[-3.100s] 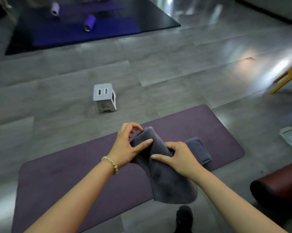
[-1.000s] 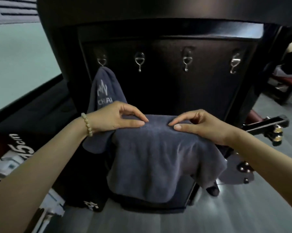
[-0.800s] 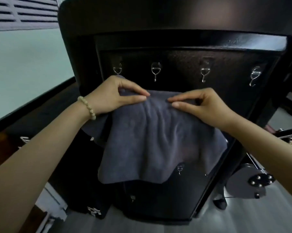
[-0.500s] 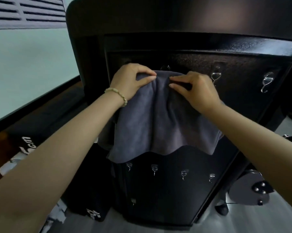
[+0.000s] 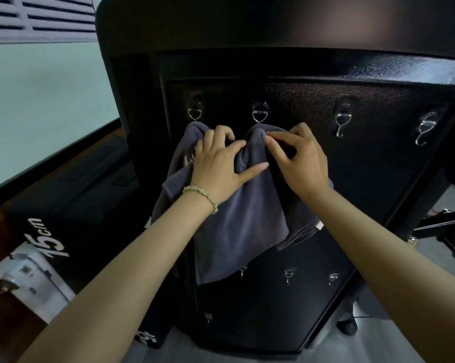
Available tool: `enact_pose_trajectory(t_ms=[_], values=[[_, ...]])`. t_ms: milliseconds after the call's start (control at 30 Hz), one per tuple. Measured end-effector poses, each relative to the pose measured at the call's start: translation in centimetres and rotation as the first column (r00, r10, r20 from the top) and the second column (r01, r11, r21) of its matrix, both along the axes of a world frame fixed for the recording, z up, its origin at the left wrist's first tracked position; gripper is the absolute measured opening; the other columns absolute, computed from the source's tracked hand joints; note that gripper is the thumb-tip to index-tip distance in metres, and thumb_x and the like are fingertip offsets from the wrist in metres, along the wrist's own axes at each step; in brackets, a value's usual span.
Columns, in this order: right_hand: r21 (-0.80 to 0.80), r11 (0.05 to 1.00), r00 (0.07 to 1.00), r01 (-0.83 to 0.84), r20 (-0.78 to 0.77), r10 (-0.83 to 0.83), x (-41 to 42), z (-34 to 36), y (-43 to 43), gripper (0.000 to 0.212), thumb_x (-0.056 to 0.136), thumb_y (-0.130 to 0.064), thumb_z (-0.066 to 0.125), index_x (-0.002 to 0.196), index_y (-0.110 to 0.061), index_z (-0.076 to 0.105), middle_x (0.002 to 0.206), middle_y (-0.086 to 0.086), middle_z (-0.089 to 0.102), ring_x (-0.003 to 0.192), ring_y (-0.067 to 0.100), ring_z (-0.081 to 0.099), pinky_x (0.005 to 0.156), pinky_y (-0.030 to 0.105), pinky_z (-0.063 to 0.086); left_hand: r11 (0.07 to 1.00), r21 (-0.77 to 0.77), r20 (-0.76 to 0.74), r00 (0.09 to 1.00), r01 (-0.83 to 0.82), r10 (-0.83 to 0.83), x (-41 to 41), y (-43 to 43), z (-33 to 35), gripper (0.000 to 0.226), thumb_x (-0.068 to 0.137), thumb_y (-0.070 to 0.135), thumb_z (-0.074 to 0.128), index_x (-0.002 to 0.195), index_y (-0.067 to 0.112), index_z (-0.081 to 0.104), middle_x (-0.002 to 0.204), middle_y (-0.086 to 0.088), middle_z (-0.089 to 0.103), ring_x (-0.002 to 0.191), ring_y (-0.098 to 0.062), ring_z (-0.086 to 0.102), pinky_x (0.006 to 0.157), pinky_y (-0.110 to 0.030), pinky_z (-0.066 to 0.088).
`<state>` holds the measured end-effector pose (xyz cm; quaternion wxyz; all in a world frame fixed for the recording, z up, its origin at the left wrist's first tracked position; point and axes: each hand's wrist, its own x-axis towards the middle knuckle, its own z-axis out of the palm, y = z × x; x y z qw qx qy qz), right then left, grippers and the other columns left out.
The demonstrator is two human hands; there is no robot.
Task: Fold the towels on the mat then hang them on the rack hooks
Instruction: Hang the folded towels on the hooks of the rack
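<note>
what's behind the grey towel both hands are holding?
Black rack panel, and partly behind at the left a printed towel on the first hook. The tip of the second hook is covered, so whether the grey towel has caught it cannot be seen.

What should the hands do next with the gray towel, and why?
Probably nudge the bunched top of the gray towel up and over the second hook, then let go. The left hand and right hand grip that top just under the hook, and I can't tell whether it has caught.
</note>
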<state>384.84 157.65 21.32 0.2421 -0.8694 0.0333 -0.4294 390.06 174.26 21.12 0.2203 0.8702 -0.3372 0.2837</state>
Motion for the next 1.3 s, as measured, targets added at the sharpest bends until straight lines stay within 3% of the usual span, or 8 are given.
enact_pose_trajectory(t_ms=[167,400,500,633,867,1000,1167,1300], values=[[-0.107,0.994,0.998,0.023,-0.055,-0.029,-1.1,-1.1,0.4,0.047,0.089,-0.055,0.052,0.121,-0.023,0.065,0.123,0.003,0.047,0.112,0.021,0.04,0.095,0.028,0.03,0.99,0.137,-0.073,0.997,0.02,-0.01,-1.7,-0.2,-1.7,0.082,0.077,0.068,0.055,0.138,0.014,0.04,0.134,-0.001,0.048,0.125,-0.02,0.039,0.105,-0.03,0.027],[0.185,0.967,0.967,-0.176,-0.152,0.205,-3.1,-4.1,1.0,0.06,0.085,-0.054,0.059,0.135,-0.022,0.048,0.135,-0.009,0.039,0.125,0.009,0.039,0.097,0.013,0.032,0.981,-0.122,-0.351,0.918,0.149,-0.183,-3.4,-1.4,-4.0,0.115,0.059,0.058,0.079,0.144,0.012,0.016,0.143,-0.01,0.036,0.127,-0.025,0.043,0.104,-0.039,0.04],[0.283,0.937,0.945,-0.205,-0.192,0.264,-3.2,-3.8,1.3,0.06,0.084,-0.05,0.064,0.135,-0.027,0.044,0.132,-0.008,0.041,0.118,0.006,0.042,0.093,0.011,0.034,0.947,-0.241,-0.451,0.84,0.212,-0.303,-2.9,-1.3,-3.9,0.115,0.058,0.047,0.086,0.143,0.019,0.013,0.146,-0.003,0.033,0.128,-0.018,0.043,0.102,-0.034,0.042],[0.53,0.776,0.826,-0.341,-0.226,0.517,-3.7,-2.9,0.7,0.058,0.086,-0.043,0.065,0.136,-0.031,0.039,0.125,-0.014,0.052,0.112,-0.004,0.052,0.089,0.02,0.05,0.875,-0.419,-0.511,0.733,0.243,-0.449,-2.2,-0.4,-4.3,0.112,0.057,0.04,0.088,0.141,0.025,0.015,0.145,0.005,0.03,0.129,-0.006,0.036,0.106,-0.027,0.037],[0.565,0.745,0.826,-0.356,-0.181,0.533,-4.0,-3.7,1.4,0.062,0.085,-0.033,0.068,0.136,-0.026,0.034,0.127,-0.01,0.054,0.11,-0.004,0.057,0.086,0.016,0.051,0.858,-0.476,-0.523,0.723,0.19,-0.451,-3.4,0.0,-5.6,0.085,0.061,0.051,0.081,0.121,0.028,0.025,0.13,0.008,0.044,0.119,-0.005,0.048,0.099,-0.026,0.045],[0.55,0.745,0.827,-0.377,-0.162,0.538,-4.7,-3.0,0.7,0.055,0.086,-0.035,0.067,0.133,-0.027,0.04,0.123,-0.012,0.056,0.107,-0.006,0.058,0.083,0.014,0.051,0.859,-0.464,-0.583,0.654,0.218,-0.482,-3.8,1.0,-5.9,0.084,0.064,0.049,0.079,0.128,0.024,0.029,0.125,0.014,0.047,0.115,0.003,0.049,0.093,-0.015,0.043],[0.443,0.834,0.861,-0.329,-0.222,0.457,-3.9,-4.2,0.5,0.071,0.078,-0.048,0.072,0.136,-0.027,0.038,0.132,-0.011,0.051,0.12,0.001,0.051,0.098,0.028,0.049,0.981,-0.144,-0.346,0.923,0.127,-0.17,-3.8,1.7,-7.6,0.1,0.057,0.072,0.067,0.133,0.013,0.04,0.133,-0.003,0.04,0.126,-0.019,0.038,0.107,-0.031,0.033],[0.345,0.887,0.885,-0.307,-0.239,0.4,-2.8,-5.1,0.3,0.079,0.073,-0.055,0.073,0.136,-0.026,0.035,0.133,-0.01,0.05,0.123,0.004,0.049,0.101,0.036,0.047,0.987,-0.121,-0.347,0.927,0.106,-0.142,-4.0,1.6,-9.4,0.111,0.057,0.065,0.075,0.142,0.012,0.027,0.139,-0.006,0.044,0.124,-0.022,0.049,0.097,-0.032,0.042]])
